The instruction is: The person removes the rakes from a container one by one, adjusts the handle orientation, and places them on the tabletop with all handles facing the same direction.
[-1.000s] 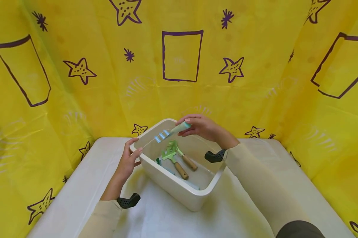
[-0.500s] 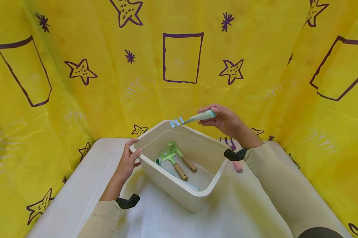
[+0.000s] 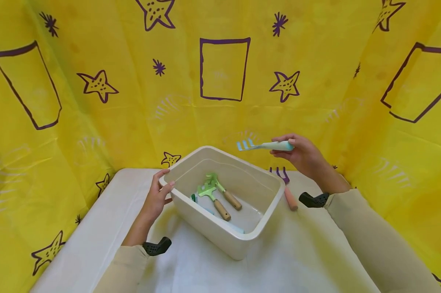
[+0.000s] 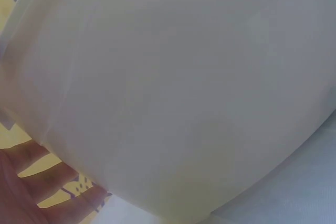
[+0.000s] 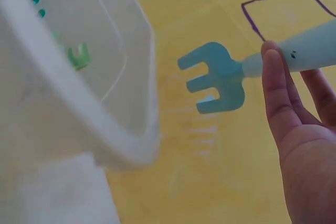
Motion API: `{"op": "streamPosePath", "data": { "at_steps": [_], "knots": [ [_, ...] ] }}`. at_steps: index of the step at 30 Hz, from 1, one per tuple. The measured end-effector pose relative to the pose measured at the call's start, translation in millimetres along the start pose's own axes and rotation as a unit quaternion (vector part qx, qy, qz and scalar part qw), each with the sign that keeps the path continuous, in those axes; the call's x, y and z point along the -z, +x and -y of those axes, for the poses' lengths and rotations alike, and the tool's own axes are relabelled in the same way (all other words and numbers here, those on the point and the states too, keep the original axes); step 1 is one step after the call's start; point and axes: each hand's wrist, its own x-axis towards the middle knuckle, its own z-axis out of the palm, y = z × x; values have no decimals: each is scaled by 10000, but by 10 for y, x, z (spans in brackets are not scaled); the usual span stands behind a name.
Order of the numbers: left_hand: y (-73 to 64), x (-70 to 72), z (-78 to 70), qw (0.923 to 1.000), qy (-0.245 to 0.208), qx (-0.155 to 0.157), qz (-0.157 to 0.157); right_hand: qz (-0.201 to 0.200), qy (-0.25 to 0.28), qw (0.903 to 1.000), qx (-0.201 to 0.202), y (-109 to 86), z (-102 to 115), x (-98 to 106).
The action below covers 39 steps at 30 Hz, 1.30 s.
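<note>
My right hand (image 3: pixel 303 154) holds a light blue toy garden fork (image 3: pixel 277 146) by its pale handle, up in the air past the right side of the white bin (image 3: pixel 220 246). In the right wrist view the garden fork (image 5: pixel 226 77) points its three prongs toward the bin, apart from its rim. At the bin's left corner my left hand (image 3: pixel 158 197) grips the rim, thumb over the top and fingers outside. Inside the bin lie two green garden forks (image 3: pixel 207 190) with wooden handles. Light blue and dark green pieces beside them are partly hidden by the near wall.
A hand fork with purple prongs and a pink handle (image 3: pixel 291 198) lies on the white table (image 3: pixel 202 276), right of the bin. Yellow curtains (image 3: pixel 220 118) with purple drawings hang behind and at both sides of the table.
My right hand has carried the light blue garden fork rightward, from over the bin to beyond its far right side. The pink-handled fork has come into view. My left hand stays on the rim.
</note>
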Motion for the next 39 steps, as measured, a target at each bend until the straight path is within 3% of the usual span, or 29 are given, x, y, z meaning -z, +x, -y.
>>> {"op": "streamPosePath", "data": {
  "at_steps": [6, 15, 23, 29, 32, 36, 39],
  "knots": [
    [13, 9, 21, 10000, 41, -14, 11, -278, -228, 9993, 54, -249, -61, 129],
    [16, -5, 30, 9999, 107, -15, -29, -803, -86, 9964, 245, -627, -210, 321],
    [0, -2, 19, 9998, 207, 12, -45, -993, -43, 9945, 336, -900, -351, 460],
    [3, -3, 30, 9998, 203, 24, -41, -1434, 25, 9892, 309, -1111, -479, 523],
    [-55, -14, -99, 9998, 153, 108, 20, -1659, -97, 9858, 229, -1213, -528, 538],
    [-68, -18, -145, 9997, 86, 201, 69, -1890, -227, 9816, 169, -1339, -591, 578],
    [-12, -6, -21, 9999, 88, 120, 32, -2006, -358, 9789, 153, -1419, -637, 617]
  ]
}}
